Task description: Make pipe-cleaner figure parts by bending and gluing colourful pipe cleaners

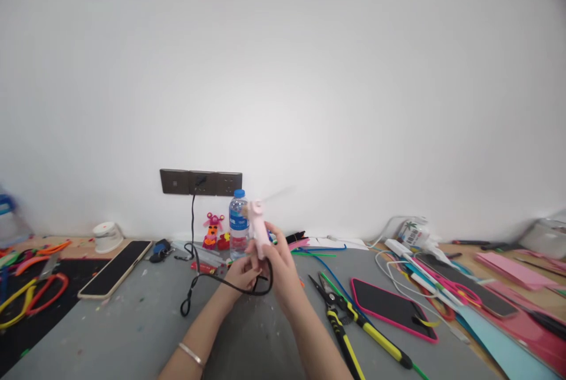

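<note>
Nearest to the camera, in the head view, are my two forearms (312, 327), the left one with a pale bracelet (191, 354), both reaching over the grey mat (145, 333) on the bench (84, 248). My right hand (280, 259) is closed around the pink tool (257, 226), perhaps a glue gun, raised in front of the water bottle (239, 241). My left hand (243, 274) has its fingers bent just below it; whether they pinch something, I cannot tell. The black cord (193, 220) runs from the wall sockets (201, 183) and crosses my left wrist, so a careless pull could, I think, tug the plug. If the tip is hot, a slip might burn my left fingers. Coloured specks dot the mat; pliers (375, 334) and a pink-framed phone (389, 309) lie at right, before a plain white wall (283, 73).
</note>
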{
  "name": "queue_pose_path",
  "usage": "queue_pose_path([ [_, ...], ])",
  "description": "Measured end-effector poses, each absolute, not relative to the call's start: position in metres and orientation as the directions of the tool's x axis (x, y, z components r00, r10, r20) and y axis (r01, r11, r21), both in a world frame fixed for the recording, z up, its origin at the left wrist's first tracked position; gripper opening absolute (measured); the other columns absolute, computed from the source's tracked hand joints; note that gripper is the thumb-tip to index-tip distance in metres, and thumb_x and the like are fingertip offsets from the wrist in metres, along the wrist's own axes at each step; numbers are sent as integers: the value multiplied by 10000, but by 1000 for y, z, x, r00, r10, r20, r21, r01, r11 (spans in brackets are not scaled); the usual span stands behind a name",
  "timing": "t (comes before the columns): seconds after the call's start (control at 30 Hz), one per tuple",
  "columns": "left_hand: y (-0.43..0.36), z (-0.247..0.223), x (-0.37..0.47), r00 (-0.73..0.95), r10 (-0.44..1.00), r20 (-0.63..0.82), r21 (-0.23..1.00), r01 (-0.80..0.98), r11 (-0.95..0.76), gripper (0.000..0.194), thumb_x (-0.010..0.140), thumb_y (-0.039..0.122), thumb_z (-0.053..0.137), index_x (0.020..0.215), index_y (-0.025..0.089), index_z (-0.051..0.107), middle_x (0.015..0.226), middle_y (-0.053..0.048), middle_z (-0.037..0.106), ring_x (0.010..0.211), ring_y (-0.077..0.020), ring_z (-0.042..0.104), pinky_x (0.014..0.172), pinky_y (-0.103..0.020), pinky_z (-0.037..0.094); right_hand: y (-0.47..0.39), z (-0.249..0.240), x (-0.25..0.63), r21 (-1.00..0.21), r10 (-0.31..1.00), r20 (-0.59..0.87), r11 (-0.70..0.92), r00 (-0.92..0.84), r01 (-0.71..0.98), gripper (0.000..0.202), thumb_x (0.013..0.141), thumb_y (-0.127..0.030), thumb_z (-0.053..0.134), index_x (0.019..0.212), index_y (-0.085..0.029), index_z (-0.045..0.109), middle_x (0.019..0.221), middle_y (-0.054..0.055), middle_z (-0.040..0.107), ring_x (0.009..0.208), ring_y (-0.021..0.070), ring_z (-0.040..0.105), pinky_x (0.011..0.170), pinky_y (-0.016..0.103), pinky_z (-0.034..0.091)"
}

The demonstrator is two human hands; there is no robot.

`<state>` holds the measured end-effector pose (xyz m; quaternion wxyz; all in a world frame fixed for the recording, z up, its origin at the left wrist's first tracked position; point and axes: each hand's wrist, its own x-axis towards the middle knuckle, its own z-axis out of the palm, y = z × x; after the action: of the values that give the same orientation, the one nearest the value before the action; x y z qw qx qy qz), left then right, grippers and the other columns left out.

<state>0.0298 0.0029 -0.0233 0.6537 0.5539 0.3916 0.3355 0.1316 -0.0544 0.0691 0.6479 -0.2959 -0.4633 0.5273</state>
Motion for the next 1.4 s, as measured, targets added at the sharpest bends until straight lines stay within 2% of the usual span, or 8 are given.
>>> queue_pose_path([
  [0.07,5,-23,28,431,896,-104,993,-9,120,320,865,372,647,1074,129,633,1005,-60,683,745,-178,652,653,-310,537,-60,63,147,-856,954,294,290,58,-429,367,737,-334,573,1061,-228,437,694,-29,568,473,116,460,460,234,348],
  [0.13,6,-22,28,385,921,-57,997,-34,76,391,770,451,719,976,124,655,845,-49,710,510,-98,551,481,-229,418,-67,54,161,-857,951,297,305,87,-414,317,747,-363,615,997,-214,492,631,-52,508,452,104,433,440,227,316],
  [0.23,6,-20,29,317,949,-5,997,-70,29,504,640,565,755,884,133,665,778,-49,729,405,-64,445,414,-217,292,-77,36,176,-863,960,260,277,100,-422,328,812,-428,631,1020,-205,512,562,-87,422,395,75,350,410,211,251],
  [0.37,4,-18,30,254,967,29,997,-75,-11,523,624,586,742,869,127,679,794,-75,753,413,-82,459,418,-218,290,-80,7,186,-891,976,214,209,35,-403,381,812,-552,627,886,-190,533,483,-101,393,324,45,271,358,191,173],
  [0.5,1,-14,29,231,972,51,997,-69,-36,546,656,561,735,979,125,678,836,-87,769,461,-112,514,440,-225,340,-76,-14,187,-903,987,158,157,32,-400,473,802,-624,593,956,-178,552,449,-116,379,293,33,224,315,174,168],
  [0.83,-7,-6,32,208,975,83,993,-103,-63,485,676,514,740,967,129,692,696,-60,740,655,-211,659,494,-244,429,-80,-11,185,-951,996,92,93,15,-296,522,723,-693,623,785,-189,501,393,-127,356,284,28,213,288,163,186],
  [0.97,-10,-2,33,200,976,84,991,-119,-61,500,650,517,754,954,125,689,605,-30,701,657,-212,662,476,-227,420,-80,-11,186,-958,997,77,81,26,-274,547,712,-704,624,820,-177,524,385,-131,356,279,28,219,284,157,176],
  [1.4,-12,4,35,185,979,91,987,-148,-64,441,618,474,774,894,135,711,567,-15,690,606,-194,653,442,-211,406,-75,-28,190,-958,997,76,74,5,-275,507,778,-644,605,901,-156,545,397,-135,359,274,22,193,267,146,169],
])
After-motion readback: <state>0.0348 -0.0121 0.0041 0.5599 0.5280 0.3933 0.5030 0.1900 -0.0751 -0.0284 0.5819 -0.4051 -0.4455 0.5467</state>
